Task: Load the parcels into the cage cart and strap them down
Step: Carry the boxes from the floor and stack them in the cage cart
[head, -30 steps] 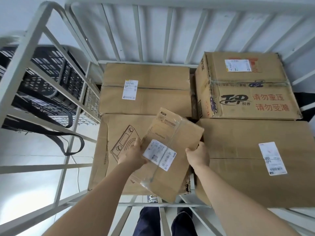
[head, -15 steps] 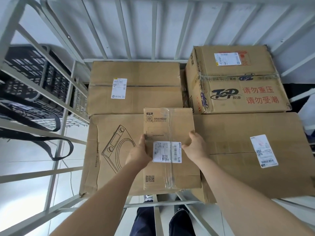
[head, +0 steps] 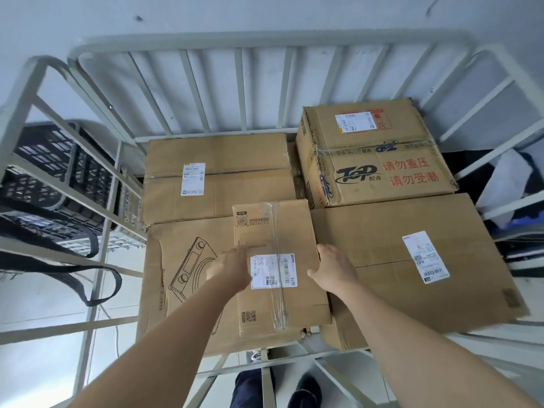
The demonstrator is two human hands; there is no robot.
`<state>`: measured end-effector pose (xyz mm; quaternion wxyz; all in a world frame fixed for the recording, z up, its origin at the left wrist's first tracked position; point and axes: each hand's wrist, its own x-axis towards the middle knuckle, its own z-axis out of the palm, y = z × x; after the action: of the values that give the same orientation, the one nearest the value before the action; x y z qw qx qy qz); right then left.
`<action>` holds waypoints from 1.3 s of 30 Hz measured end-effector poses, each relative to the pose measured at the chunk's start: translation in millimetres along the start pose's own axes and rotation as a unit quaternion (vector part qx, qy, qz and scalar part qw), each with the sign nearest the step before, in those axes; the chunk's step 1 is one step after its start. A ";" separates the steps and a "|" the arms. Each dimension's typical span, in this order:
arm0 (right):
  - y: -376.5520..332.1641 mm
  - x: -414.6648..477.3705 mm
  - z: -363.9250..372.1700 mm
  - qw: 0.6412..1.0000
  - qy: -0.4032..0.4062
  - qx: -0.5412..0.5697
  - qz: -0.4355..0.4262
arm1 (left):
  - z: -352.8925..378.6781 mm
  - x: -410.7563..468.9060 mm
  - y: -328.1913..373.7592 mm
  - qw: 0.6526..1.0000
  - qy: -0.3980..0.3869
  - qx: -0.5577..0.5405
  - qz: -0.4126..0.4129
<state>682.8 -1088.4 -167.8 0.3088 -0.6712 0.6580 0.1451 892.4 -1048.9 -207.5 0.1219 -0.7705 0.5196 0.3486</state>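
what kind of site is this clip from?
Probably a parcel depot or warehouse loading area. A metal cage cart holds taped cardboard parcels carrying printed shipping labels, and black plastic crates sit just outside its left side.

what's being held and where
Nothing clearly gripped: the small parcel lies on a larger box; right hand touches its right edge, blurred left hand its left.

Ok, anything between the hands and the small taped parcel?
Nothing visible does. The left hand, blurred, lies over the left edge of the small taped parcel; the right hand is against its right edge.
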 end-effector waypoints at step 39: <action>273.4 -564.2 -54.2 0.822 0.348 0.006 0.451 | 17.1 -462.3 365.4 0.605 0.244 0.317 0.688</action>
<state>353.5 -657.9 151.9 -0.0364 -0.3032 0.9520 0.0216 461.4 -865.8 150.7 -0.0484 -0.1548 0.9851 -0.0578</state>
